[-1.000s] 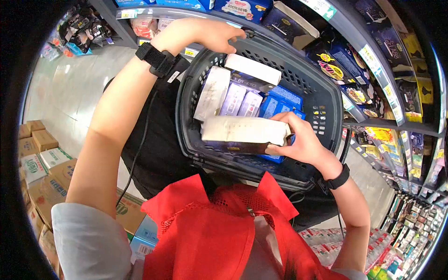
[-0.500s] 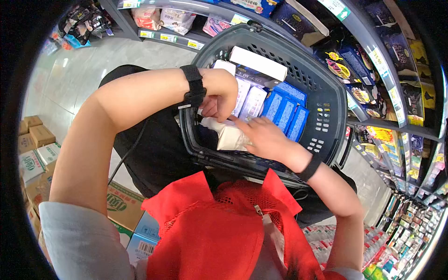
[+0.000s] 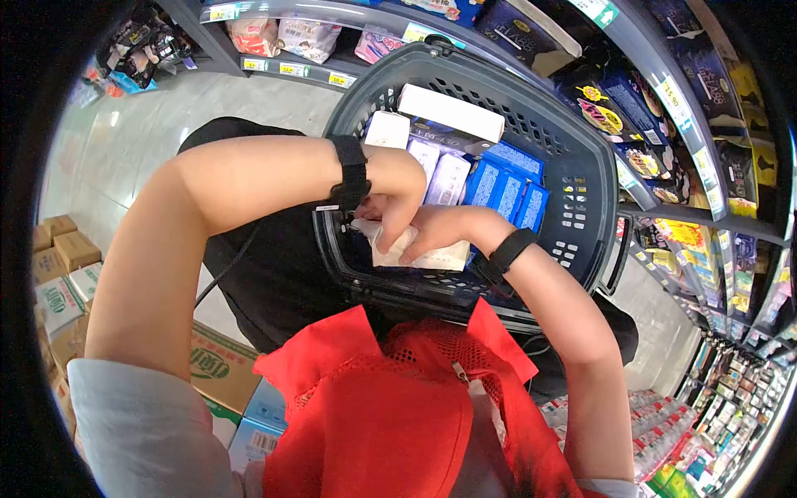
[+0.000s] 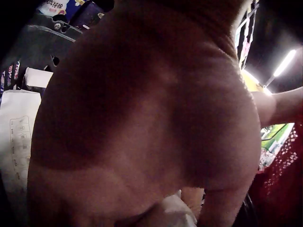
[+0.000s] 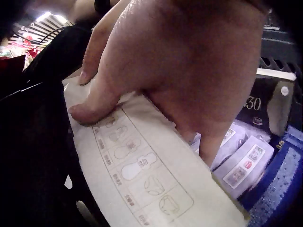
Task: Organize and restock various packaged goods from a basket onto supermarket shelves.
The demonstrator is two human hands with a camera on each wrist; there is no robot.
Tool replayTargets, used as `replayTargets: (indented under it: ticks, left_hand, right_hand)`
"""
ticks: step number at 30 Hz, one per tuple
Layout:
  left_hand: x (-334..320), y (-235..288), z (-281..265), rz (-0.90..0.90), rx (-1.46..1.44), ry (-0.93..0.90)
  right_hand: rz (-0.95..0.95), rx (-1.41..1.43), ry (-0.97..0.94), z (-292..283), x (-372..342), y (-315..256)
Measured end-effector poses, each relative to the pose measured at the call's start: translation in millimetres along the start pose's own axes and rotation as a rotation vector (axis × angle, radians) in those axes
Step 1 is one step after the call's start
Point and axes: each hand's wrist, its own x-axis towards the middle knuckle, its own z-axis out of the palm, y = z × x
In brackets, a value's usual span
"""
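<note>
Inside the dark grey shopping basket [image 3: 564, 141], a cream-white pack of sanitary pads [image 3: 444, 256] lies along the near side, with pad outlines printed on its top. My left hand [image 3: 397, 183] bends down over the pack's left end, its thumb and fingers pinching the crumpled edge. Close beside it, my right hand [image 3: 444, 226] grips the same end, thumb on the printed face and fingers down the far side. Lilac packs [image 5: 244, 163], blue packs [image 3: 502, 187] and a dark pack with a white top [image 3: 452, 114] stand beyond. The left hand hides most of its own fingertips.
Shelves with price tags [image 3: 681, 108] curve close along the basket's far and right sides. The basket's folded handle [image 3: 616, 257] sticks out at the right. Cardboard cartons [image 3: 220, 365] stand on the floor at the left, and the person's dark-clad leg [image 3: 257, 241] is beside the basket.
My left hand has come off the basket's far rim onto the pack's left end. The right hand has slid leftward along the pack from its right end, and the pack sits lower.
</note>
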Motion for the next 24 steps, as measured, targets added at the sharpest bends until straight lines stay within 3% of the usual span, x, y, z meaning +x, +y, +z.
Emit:
replayTargets:
  ticks: [1,4,5,7,10,11,15,18,20,23,24]
  left_hand:
    - [-9.9,2.0,4.3,-0.001,0.057,0.093]
    - [-11.7,3.9,6.7,0.049,0.211,0.143]
    - [-12.1,3.2,7.8,0.044,0.209,0.144]
    - [-12.7,1.7,10.5,0.095,0.176,0.214]
    - [-20.0,-1.2,16.6,0.134,0.125,0.227]
    - [-6.8,-4.0,15.4,0.146,0.182,0.256]
    - [-44.5,-4.2,23.1,0.202,0.219,0.290]
    - [-25.3,-7.0,17.7,0.183,0.174,0.143]
    - [-17.6,-7.0,14.0,0.149,0.198,0.167]
    - [2.7,-6.0,9.0,0.024,0.167,0.085]
    - [-7.1,-6.4,9.5,0.018,0.169,0.090]
  right_hand:
    - [0.034,0.010,-0.031,2.5,7.9,8.8]
    - [-0.015,0.026,-0.012,4.3,18.2,18.8]
    - [-0.019,0.021,-0.010,3.3,20.2,19.2]
    - [0.152,-0.036,-0.113,-0.4,20.5,8.1]
    - [0.072,-0.089,-0.159,-10.1,16.3,-6.5]
    - [0.167,-0.075,-0.231,-12.7,20.1,-8.6]
    - [0.242,-0.227,-0.248,-12.9,26.8,-23.3]
    - [0.158,-0.254,-0.077,1.6,35.0,13.0]
    - [0.276,-0.188,-0.060,3.3,27.6,4.3]
    - [0.089,0.016,0.184,23.1,21.7,9.2]
    - [0.088,0.010,0.189,25.6,19.6,8.9]
